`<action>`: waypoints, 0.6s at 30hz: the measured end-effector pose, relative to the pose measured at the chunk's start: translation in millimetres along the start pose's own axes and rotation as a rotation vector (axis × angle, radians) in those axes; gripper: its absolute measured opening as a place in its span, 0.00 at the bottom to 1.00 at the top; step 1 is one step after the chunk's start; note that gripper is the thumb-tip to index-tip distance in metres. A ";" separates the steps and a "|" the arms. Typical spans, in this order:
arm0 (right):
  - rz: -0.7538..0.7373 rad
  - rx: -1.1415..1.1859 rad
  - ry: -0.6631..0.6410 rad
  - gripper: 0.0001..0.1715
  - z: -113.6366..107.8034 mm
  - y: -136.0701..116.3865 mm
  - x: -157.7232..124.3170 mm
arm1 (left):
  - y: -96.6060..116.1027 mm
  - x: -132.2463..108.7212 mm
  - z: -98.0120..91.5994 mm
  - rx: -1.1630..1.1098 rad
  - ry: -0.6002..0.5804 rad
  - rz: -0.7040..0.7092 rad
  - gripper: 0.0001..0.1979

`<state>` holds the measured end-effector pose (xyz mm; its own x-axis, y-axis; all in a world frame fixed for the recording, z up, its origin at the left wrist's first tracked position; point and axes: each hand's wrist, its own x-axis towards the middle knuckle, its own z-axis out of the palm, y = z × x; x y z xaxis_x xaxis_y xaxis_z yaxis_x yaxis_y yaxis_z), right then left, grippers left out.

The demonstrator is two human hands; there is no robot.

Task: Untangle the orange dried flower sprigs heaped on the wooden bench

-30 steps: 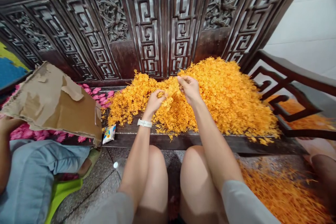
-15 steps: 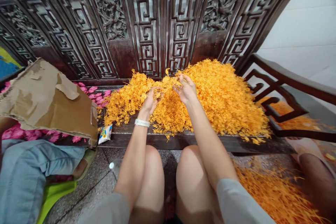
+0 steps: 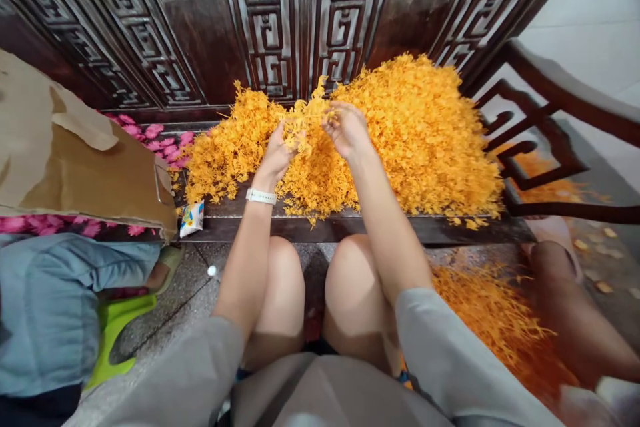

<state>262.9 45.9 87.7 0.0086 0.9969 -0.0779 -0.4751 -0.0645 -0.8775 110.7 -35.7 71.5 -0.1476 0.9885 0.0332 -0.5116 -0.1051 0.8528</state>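
My left hand (image 3: 281, 152), with a white band at the wrist, holds a bunch of yellow-orange flower pieces (image 3: 306, 121) above the bench. To its right, my right hand (image 3: 347, 128) has its fingertips pinched together at the right end of that bunch; what lies between them is too small to name. A big heap of orange flower pieces (image 3: 420, 140) lies beneath and to the right of my hands, and a lower part of it (image 3: 225, 147) spreads left.
A cardboard box (image 3: 85, 160) stands at the left over pink flowers (image 3: 167, 145). A small packet (image 3: 192, 218) lies on the bench's front edge (image 3: 260, 229). More orange pieces (image 3: 490, 313) cover the floor at the right. People's legs show at both sides.
The view has tilted down, so the bench and heap appear higher. Both my hands stay close together, and the bunch between them shows more clearly above the heap.
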 end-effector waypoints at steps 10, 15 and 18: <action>0.064 -0.155 -0.139 0.33 1.8 -6.0 -10.3 | -3.5 5.3 -3.8 0.119 0.005 0.149 0.13; 0.043 -0.266 -0.167 0.41 -1.4 -16.3 -10.5 | -6.9 12.8 -5.2 0.184 0.060 0.215 0.15; -0.034 -0.365 -0.184 0.41 7.0 -21.1 -24.2 | -9.1 14.6 -7.1 0.216 0.074 0.279 0.17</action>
<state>266.5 23.4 111.3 -0.1541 0.9880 0.0105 -0.1333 -0.0102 -0.9910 107.2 -21.1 60.5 -0.3213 0.9136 0.2493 -0.2535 -0.3366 0.9069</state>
